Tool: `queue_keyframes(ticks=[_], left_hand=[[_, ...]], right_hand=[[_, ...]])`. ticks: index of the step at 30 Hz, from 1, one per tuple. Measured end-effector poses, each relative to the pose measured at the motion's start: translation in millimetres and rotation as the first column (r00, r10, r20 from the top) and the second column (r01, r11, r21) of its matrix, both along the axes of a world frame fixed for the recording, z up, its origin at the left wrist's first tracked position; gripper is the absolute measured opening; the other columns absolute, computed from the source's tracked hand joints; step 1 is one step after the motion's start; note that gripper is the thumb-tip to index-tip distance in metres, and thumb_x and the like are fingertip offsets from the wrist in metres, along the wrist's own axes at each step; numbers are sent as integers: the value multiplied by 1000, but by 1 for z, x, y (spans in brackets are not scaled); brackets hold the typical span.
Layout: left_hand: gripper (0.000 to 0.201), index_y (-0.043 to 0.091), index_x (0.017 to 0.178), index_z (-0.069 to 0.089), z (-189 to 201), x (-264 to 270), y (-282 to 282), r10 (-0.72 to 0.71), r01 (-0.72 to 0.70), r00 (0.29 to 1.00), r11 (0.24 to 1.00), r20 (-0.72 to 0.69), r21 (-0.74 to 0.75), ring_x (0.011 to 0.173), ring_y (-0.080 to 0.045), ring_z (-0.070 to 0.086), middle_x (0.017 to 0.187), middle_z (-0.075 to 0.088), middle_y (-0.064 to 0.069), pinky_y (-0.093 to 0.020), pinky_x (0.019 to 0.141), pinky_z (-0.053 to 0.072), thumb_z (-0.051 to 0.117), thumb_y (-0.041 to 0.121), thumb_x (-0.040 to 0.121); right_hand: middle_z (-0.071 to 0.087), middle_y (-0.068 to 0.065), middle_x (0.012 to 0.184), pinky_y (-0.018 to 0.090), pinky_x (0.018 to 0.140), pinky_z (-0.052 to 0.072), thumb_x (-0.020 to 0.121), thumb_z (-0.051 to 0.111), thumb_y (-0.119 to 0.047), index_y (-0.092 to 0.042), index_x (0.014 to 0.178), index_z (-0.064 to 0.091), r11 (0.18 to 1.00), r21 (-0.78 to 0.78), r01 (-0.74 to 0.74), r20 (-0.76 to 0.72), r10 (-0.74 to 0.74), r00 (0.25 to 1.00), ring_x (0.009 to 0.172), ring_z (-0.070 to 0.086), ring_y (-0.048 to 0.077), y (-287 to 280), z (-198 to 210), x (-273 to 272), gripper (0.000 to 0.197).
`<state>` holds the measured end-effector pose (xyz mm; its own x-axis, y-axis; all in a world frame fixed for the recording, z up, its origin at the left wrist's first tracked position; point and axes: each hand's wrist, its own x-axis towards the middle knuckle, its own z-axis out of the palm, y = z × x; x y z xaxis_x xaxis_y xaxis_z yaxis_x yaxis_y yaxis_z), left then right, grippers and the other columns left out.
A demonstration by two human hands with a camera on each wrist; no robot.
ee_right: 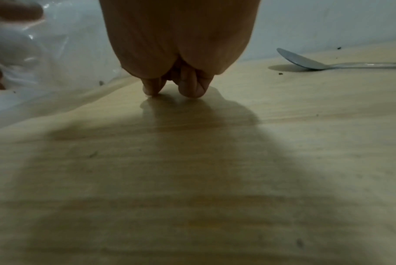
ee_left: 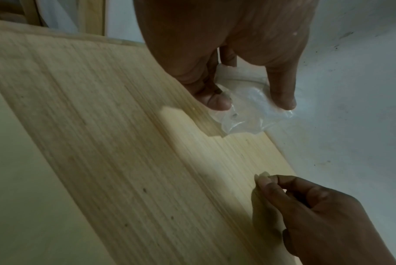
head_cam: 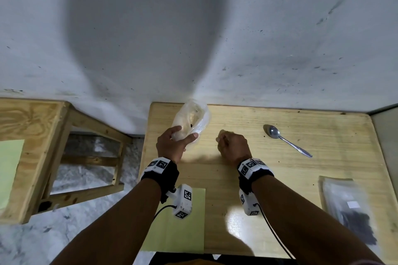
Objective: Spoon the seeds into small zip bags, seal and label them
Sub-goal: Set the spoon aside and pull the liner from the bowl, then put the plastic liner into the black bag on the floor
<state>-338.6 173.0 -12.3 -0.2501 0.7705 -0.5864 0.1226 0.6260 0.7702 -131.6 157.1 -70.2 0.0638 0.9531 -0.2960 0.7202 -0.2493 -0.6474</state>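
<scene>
On table, head view only: seed bags (head_cam: pixel 350 211).

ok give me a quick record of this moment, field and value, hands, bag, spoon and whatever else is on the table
left hand: grips the clear bag at the table's far edge
right hand: fingers curled, tips at the tabletop; whether it pinches anything is unclear
clear bag: crumpled, nearly empty, a few dark specks inside
spoon: lying on the table, right of the right hand, untouched
zip bag: flat at near right, dark seeds inside, white label
green sheet: near edge, under the left forearm
</scene>
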Motion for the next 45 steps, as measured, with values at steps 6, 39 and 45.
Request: queue_keyframes(ticks=[6,39,45], left_hand=[[66,23,117,68,2,1,-4,-35,35,999,999,-12,2,74,-23,71,125,64,-5,-7,45,44,93,38,58],[63,36,92,72,25,424,-363,-865,861,501,501,15,86,99,-28,70,107,69,6,-50,85,58,88,68,40],[58,18,111,68,2,465,-420,-905,909,412,401,103,-117,73,-7,64,97,67,1,-25,66,53,91,38,62]], right_hand=[[54,1,62,21,47,31,87,52,-13,-6,86,70,803,-433,411,-639,-594,488,50,43,15,-8,23,-1,19],[47,-4,52,27,60,38,88,75,-34,-18,53,48,446,-152,882,-344,-860,376,53,44,11,-515,52,306,46],[54,-8,55,18,57,39,77,85,-31,-19,56,55,416,-225,881,-262,-897,357,55,49,7,-595,27,330,38]])
